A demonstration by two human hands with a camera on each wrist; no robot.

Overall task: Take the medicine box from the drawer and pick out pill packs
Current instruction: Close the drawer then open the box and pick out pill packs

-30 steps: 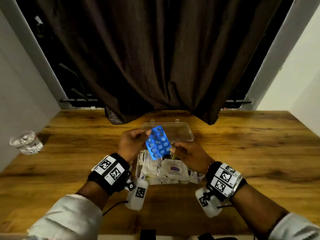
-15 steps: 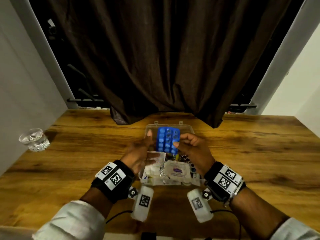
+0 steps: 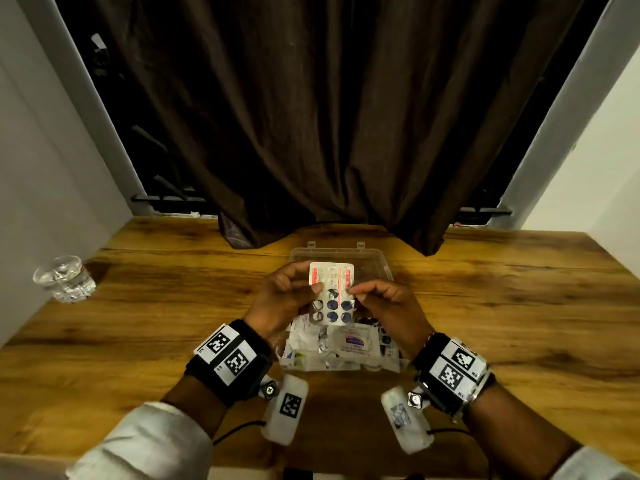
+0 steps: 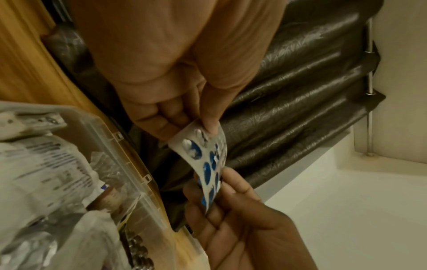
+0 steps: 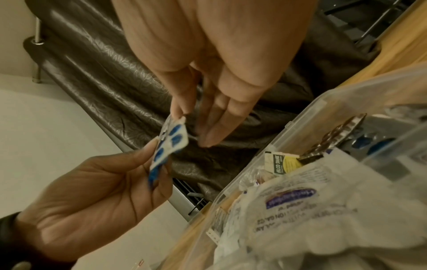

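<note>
Both hands, left hand (image 3: 277,303) and right hand (image 3: 384,306), now pinch the pill pack (image 3: 331,292) flipped foil-side up above the medicine box (image 3: 339,365), so it is picked out

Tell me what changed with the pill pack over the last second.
The blue blister pill pack was turned over: its silver foil back with red print now faces the head camera. Left hand and right hand still pinch it above the clear plastic medicine box. Water glass unmoved.

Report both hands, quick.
Left hand: pinching the pill pack at its left edge.
Right hand: pinching the same pack at its right edge.
</note>
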